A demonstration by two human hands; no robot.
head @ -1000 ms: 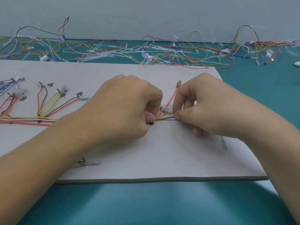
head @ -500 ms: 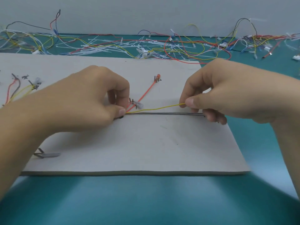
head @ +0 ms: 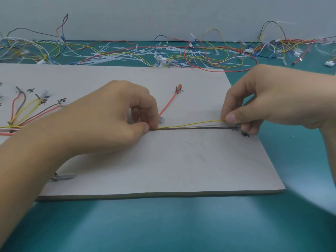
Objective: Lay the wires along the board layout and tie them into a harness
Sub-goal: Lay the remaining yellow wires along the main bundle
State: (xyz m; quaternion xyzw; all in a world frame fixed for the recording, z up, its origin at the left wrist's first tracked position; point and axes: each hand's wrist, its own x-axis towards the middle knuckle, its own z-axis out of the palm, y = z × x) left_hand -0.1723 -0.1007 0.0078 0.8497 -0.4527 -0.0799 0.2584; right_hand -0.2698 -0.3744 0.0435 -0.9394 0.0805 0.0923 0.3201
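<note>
Two hands: the left hand (head: 109, 120) pinches the wire bundle between thumb and forefinger at mid-board. The right hand (head: 269, 102) pinches the far end of the yellow wire (head: 190, 124) between thumb and forefinger near the board's right edge. The hands are well apart.
Change: a second ago the hands were almost knuckle to knuckle over the bundle. The right hand has since drawn away to the right, and a long stretch of yellow wire now shows between them.
Yellow wire: its long axis runs left to right across the board, and it lifts slightly off the surface toward the right hand.
Dark wires (head: 196, 127): they lie flat just below the yellow one on the same left-to-right line, and end by the right hand's lower fingers beside a black written mark (head: 245, 134).
Red wire (head: 168, 104): it slants from the left hand's pinch away and to the right, and ends in an orange terminal.
Laid wires (head: 27, 110): red, yellow and brown, they fan out away from the person at the board's left, toward written labels.
Table (head: 163, 224): teal, it lies nearest and runs under the board.
Board (head: 163, 170): a pale grey sheet lying flat, with a small grey connector (head: 63, 176) near its front left edge.
Loose pile (head: 200, 53): tangled coloured wires and white cable ties lie on the table beyond the board.
Wall (head: 163, 15): plain and pale, right behind the pile.
</note>
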